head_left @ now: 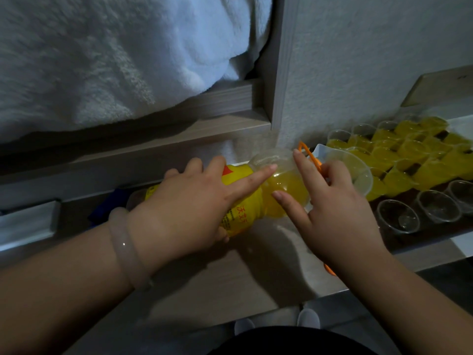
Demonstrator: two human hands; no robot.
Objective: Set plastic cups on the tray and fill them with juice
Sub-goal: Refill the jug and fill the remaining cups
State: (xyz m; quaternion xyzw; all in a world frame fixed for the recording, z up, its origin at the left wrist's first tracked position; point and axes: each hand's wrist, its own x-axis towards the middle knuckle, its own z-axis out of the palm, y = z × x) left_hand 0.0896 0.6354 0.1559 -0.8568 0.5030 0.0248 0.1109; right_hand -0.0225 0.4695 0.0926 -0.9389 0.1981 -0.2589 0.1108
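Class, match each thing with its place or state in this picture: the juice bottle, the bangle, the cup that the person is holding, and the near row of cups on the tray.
Things:
1. juice bottle
2. bangle
3. held cup
4. near-row cups

Places and states:
A. empty, standing on the tray
B. round the left wrist
C. tipped over, gripped by the left hand
D. held by the right hand at the bottle's mouth

Pairs: 1-C, 2-B, 3-D, 4-A.
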